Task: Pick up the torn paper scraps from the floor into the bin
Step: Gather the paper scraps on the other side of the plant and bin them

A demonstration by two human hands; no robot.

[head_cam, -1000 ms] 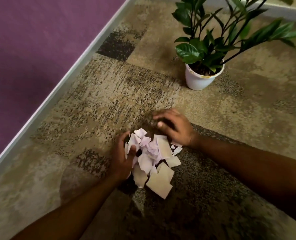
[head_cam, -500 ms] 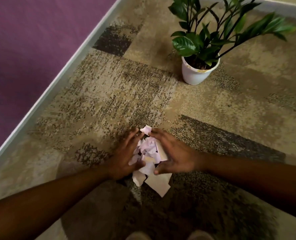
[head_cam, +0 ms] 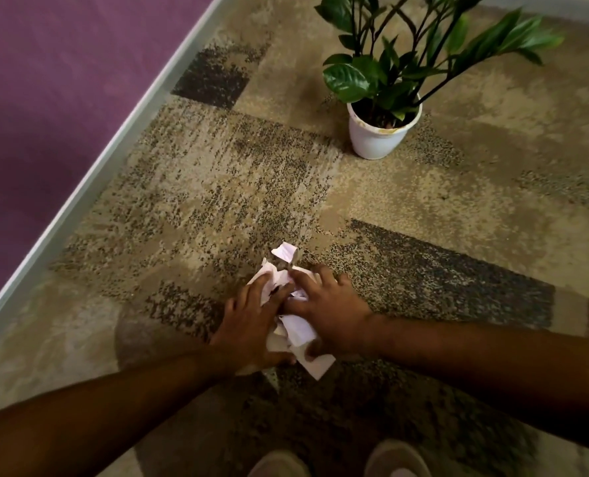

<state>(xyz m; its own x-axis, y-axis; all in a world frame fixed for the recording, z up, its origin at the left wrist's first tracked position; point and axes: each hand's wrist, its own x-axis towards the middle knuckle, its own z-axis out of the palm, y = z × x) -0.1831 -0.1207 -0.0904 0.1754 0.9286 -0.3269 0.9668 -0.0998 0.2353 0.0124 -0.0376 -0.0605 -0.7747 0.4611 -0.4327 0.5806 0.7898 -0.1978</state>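
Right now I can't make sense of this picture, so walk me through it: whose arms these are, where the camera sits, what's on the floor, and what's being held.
There is no machine here. A person wears a camera on their head, looking down, so the two arms reaching in from below are their own, and the toes of their shoes show at the bottom edge.

The floor is a patterned carpet. A potted plant in a white pot stands farther away, and a purple wall rises on the left.

The left hand and right hand close in from both sides on a pile of torn paper scraps, gathering them. A few scraps stick out beyond the fingers. No bin is in view.
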